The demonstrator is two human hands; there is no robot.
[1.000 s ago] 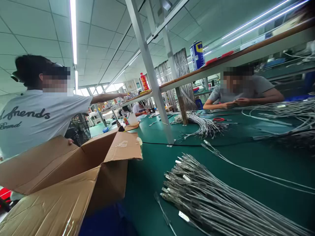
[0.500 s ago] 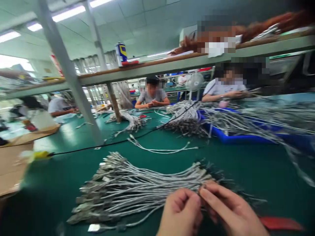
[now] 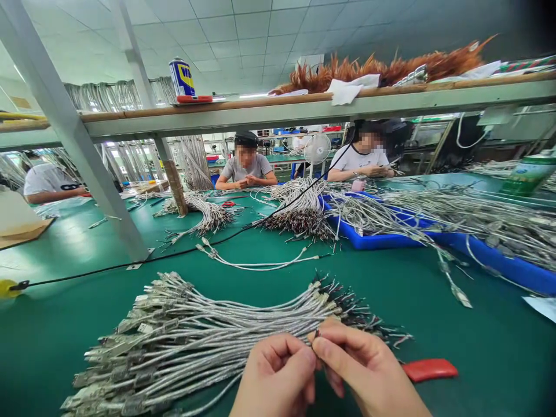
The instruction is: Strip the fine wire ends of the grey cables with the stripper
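1. Since the earlier frame the view has steadied and levelled, and your left hand (image 3: pixel 273 379) and right hand (image 3: pixel 367 370) now show sharply, close together at the near side of the green-topped desk (image 3: pixel 473 341).
2. Your right thumb and forefinger pinch a thin dark wire end (image 3: pixel 317 335), and your left fingertips (image 3: pixel 304 354) press in beside it. You can't tell from this view whether the left hand grips it too.
3. A braided silver cable bundle (image 3: pixel 208 336) spreads away to the left of your hands, with metal connectors (image 3: pixel 108 353) at its far end. Its dark wire tips (image 3: pixel 351 307) fan out just ahead of your fingers.
4. So far, one wire end is singled out between your fingers. The other tips still lie spread in the bundle.
5. Just right of your right hand lies a red-handled tool (image 3: pixel 429 369), with only its handle showing. Farther ahead of your hands are a loose single cable (image 3: pixel 256 265), a blue tray (image 3: pixel 373 242) heaped with more cables, and a co-worker (image 3: pixel 246 171) across the desk.
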